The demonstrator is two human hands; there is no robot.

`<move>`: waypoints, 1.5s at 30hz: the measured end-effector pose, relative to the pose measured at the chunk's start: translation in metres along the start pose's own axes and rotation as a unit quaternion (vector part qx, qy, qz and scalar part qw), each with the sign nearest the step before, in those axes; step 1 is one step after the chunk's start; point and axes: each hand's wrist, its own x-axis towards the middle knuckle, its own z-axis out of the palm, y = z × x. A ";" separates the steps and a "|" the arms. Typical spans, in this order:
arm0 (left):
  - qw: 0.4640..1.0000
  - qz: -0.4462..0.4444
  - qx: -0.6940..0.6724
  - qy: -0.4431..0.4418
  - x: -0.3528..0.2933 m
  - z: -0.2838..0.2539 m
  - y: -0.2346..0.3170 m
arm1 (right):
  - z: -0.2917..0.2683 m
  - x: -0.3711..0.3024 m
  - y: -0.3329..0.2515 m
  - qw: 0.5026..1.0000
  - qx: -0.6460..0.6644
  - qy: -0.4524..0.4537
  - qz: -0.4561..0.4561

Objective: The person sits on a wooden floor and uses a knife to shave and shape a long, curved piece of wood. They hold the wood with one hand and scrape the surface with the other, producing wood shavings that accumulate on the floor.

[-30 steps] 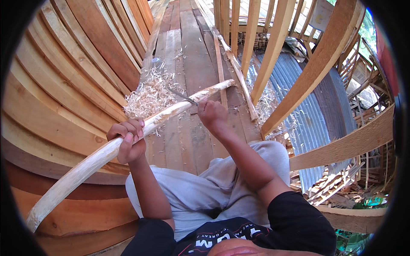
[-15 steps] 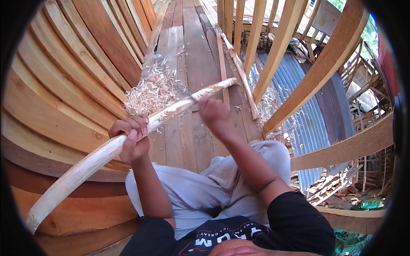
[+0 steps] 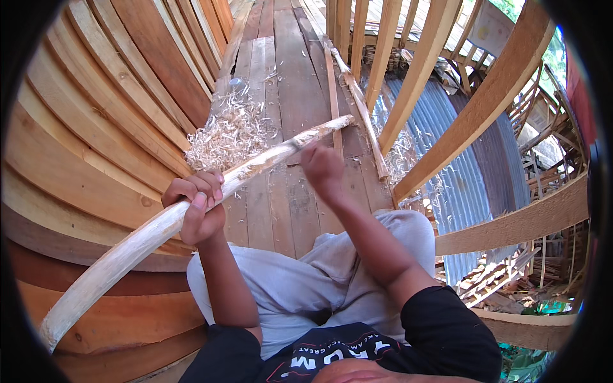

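Observation:
A long, pale, peeled wooden pole (image 3: 128, 246) slants from the lower left up to the middle of the view, with its far end above the plank floor. Around its middle wraps my left hand (image 3: 196, 203), the thumb lying on top. Farther along the pole, my right hand (image 3: 322, 169) is closed in a fist on a knife (image 3: 296, 145). Only a short grey blade shows, blurred, against the pole's surface; the fist hides the handle. Brownish patches mark the pole near the blade.
Curly wood shavings (image 3: 230, 137) are heaped on the plank floor (image 3: 258, 210) beyond my left hand. A board wall (image 3: 83, 143) rises at the left. Wooden railing slats (image 3: 418, 76) stand at the right, above corrugated metal sheets (image 3: 447, 172). A thin stick (image 3: 357, 102) lies along the railing.
My right hand and the knife have shifted slightly away and to the right along the pole. My left hand and the pole stay almost where they were.

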 end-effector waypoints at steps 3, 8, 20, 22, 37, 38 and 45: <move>1.000 -0.003 -0.010 0.016 0.001 -0.006 0.000 | 0.004 0.006 -0.006 0.987 -0.062 -0.009 0.146; 1.000 -0.001 -0.008 0.015 -0.001 -0.005 -0.005 | 0.010 0.019 0.022 0.993 -0.074 -0.013 0.088; 1.000 0.006 0.012 -0.027 -0.001 0.006 -0.015 | 0.001 0.025 0.044 0.981 -0.166 0.091 0.046; 0.999 0.017 -0.003 -0.047 0.000 0.007 -0.015 | 0.004 0.020 0.046 0.977 -0.154 0.143 0.020; 0.996 0.041 -0.057 -0.047 0.004 -0.018 -0.027 | 0.003 0.006 0.080 0.966 0.197 -0.062 0.153; 0.997 0.040 -0.052 -0.046 0.004 -0.020 -0.024 | 0.007 0.004 0.075 0.971 0.187 -0.053 0.136; 0.997 0.032 -0.054 -0.042 0.002 -0.023 -0.024 | 0.002 -0.005 0.052 0.953 0.189 -0.084 0.222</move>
